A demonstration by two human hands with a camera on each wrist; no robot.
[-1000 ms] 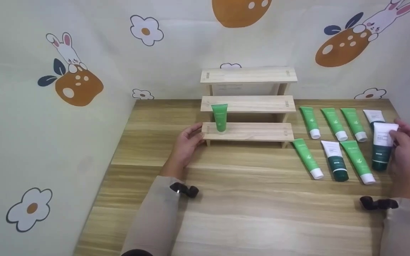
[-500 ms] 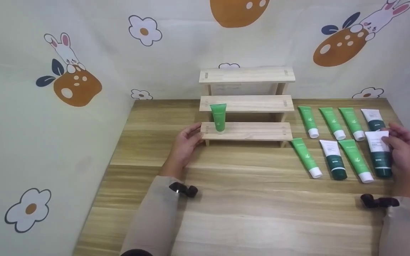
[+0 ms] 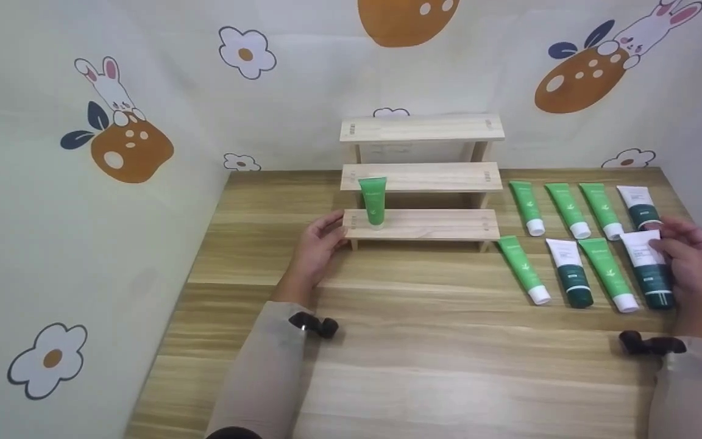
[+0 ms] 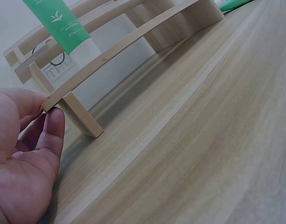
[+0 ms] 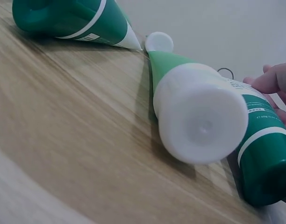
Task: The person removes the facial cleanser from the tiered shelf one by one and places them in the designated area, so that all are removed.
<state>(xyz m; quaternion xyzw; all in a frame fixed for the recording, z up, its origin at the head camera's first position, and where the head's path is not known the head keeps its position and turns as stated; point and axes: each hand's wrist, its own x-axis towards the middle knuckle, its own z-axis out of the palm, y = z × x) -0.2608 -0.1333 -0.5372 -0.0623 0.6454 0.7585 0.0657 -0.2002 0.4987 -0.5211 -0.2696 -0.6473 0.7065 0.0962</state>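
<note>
In the head view my left hand (image 3: 320, 247) pinches the left end of the lowest step of a three-step wooden display rack (image 3: 436, 225). The left wrist view shows the fingers and thumb at that corner of the board (image 4: 82, 72). Cap down, a green tube (image 3: 374, 202) stands on this step near its left end. At the right, my right hand (image 3: 698, 259) holds a white and dark green tube (image 3: 649, 274) near its flat white end, thumb on top. That tube lies slanted beside a green tube with a white cap (image 3: 610, 277); the right wrist view shows its dark green cap (image 5: 267, 179).
More tubes lie in two rows right of the rack: several green ones, such as the nearest green tube (image 3: 524, 271), plus a white and dark green tube (image 3: 570, 274) and another behind my right hand (image 3: 638, 204). A patterned wall (image 3: 302, 110) stands behind the wooden table (image 3: 424, 353).
My right hand has moved left and nearer, lowering the white and dark green tube from a raised pose to the front row. My left hand stays at the rack.
</note>
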